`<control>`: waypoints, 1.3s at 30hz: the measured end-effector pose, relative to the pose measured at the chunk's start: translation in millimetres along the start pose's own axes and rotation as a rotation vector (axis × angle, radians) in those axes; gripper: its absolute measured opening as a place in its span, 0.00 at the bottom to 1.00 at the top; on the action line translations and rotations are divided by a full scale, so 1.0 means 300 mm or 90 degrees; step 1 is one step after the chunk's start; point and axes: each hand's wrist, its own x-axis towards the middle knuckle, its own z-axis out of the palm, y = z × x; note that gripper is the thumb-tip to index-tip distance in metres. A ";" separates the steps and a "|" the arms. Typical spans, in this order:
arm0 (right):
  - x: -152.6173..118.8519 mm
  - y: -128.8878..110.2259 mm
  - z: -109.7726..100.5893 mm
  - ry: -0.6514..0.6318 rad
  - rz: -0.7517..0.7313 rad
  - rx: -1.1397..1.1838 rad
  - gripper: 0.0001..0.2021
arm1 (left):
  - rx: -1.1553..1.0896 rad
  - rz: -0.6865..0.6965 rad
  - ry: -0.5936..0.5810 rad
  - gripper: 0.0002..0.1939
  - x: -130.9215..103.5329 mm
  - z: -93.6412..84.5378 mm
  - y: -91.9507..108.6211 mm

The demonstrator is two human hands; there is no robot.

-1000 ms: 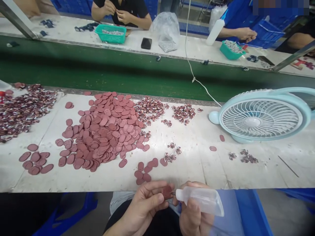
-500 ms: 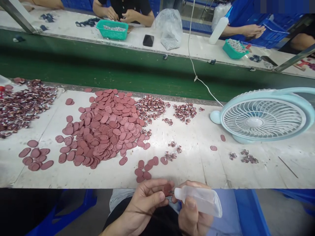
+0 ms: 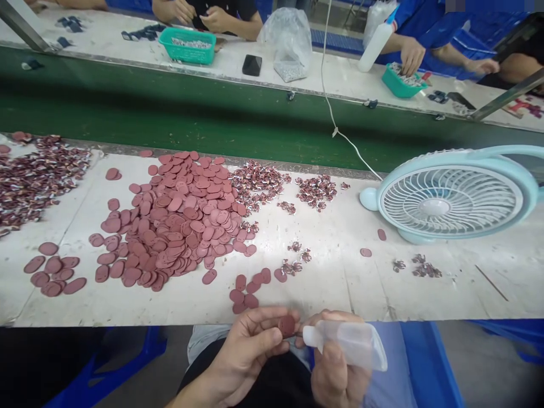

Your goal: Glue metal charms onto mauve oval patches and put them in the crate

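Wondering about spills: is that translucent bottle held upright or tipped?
Tipped: the bottle lies sideways in the right hand, its white cap toward the left hand.

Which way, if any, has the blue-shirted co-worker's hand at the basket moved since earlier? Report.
Yes: that hand moved left, into the green basket.

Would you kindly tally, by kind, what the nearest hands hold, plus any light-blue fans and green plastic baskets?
Reddish oval piece, left hand: 1
Translucent plastic bottle, right hand: 1
Light-blue fan: 1
Green plastic baskets: 2
Total: 5
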 end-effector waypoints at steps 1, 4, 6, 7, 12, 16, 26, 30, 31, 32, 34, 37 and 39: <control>0.023 -0.007 -0.007 0.012 0.047 0.053 0.11 | 0.001 0.004 -0.011 0.13 0.000 0.001 0.002; 0.130 -0.025 -0.043 0.025 0.241 0.198 0.16 | 0.001 0.022 -0.035 0.11 -0.004 0.005 0.012; 0.209 -0.030 -0.073 0.000 0.306 0.183 0.21 | 0.001 0.022 -0.035 0.10 -0.007 0.006 0.020; 0.240 -0.030 -0.087 -0.019 0.308 0.147 0.24 | 0.002 0.023 -0.030 0.10 -0.008 0.004 0.023; 0.256 -0.010 -0.126 -0.071 0.224 0.027 0.35 | 0.011 0.044 0.013 0.10 -0.009 -0.032 0.035; 0.186 0.026 -0.105 -0.168 0.024 -0.227 0.33 | 0.006 0.073 0.041 0.10 -0.007 -0.074 0.050; 0.260 0.111 0.042 -0.274 -0.113 -0.568 0.16 | 0.016 0.082 0.058 0.10 -0.034 -0.090 0.083; 0.300 0.107 0.070 -0.242 -0.109 -0.662 0.17 | 0.020 0.084 0.064 0.10 -0.034 -0.091 0.072; 0.307 0.105 0.079 -0.243 -0.108 -0.678 0.16 | 0.023 0.084 0.061 0.11 -0.034 -0.091 0.069; 0.314 0.102 0.089 -0.244 -0.108 -0.689 0.14 | 0.026 0.084 0.057 0.11 -0.033 -0.090 0.066; 0.324 0.092 0.104 -0.247 -0.108 -0.703 0.09 | 0.027 0.085 0.050 0.11 -0.032 -0.088 0.064; 0.327 0.059 0.107 -0.251 -0.106 -0.697 0.08 | 0.021 0.090 0.052 0.11 -0.034 -0.085 0.069; 0.309 0.023 0.090 -0.245 -0.100 -0.671 0.09 | 0.020 0.094 0.062 0.12 -0.037 -0.083 0.073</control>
